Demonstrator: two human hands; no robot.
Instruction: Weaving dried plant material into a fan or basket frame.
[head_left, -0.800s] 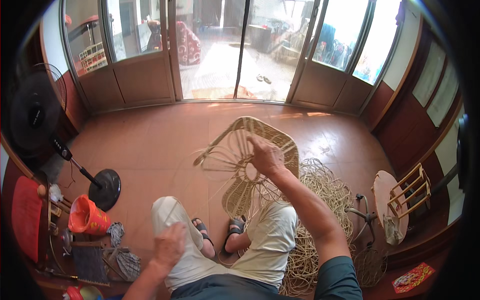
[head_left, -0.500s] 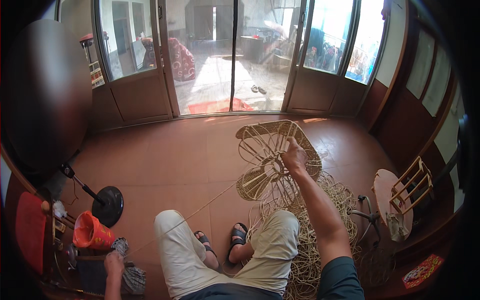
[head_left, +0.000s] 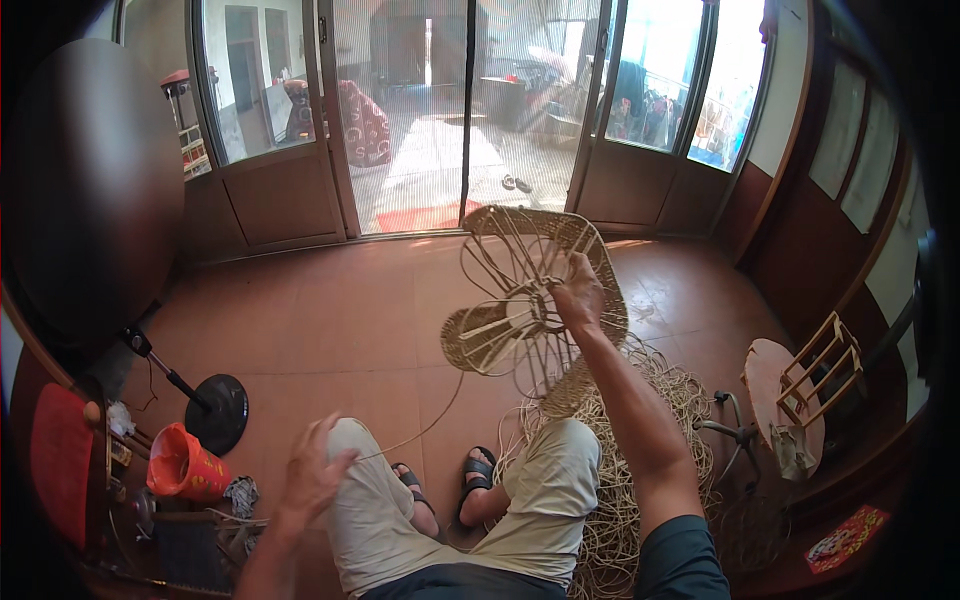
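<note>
A half-woven tan cord piece (head_left: 480, 335), with spoke-like strands fanning from a ring and a dense woven rim, hangs in the air in front of my knees. My right hand (head_left: 580, 298) grips it near the ring, fingers closed on the strands. From the piece's lower left edge a cord (head_left: 432, 425) curves down to my left hand (head_left: 318, 468), which is beside my left knee. The left fingers are apart, and the cord meets them near the thumb; its path past there is unclear.
A big heap of loose cord (head_left: 640, 490) lies on the floor by my right leg. Left stand a red bucket (head_left: 185, 465) and a round black stand base (head_left: 216, 412). To the right are a wheeled seat (head_left: 765, 395) and a small wooden rack (head_left: 830, 365). Glazed doors (head_left: 275, 200) stand ahead.
My left hand has come from the far lower left up to my left knee, and the taut cord has gone slack. My right hand has lifted and tilted the woven piece leftward.
</note>
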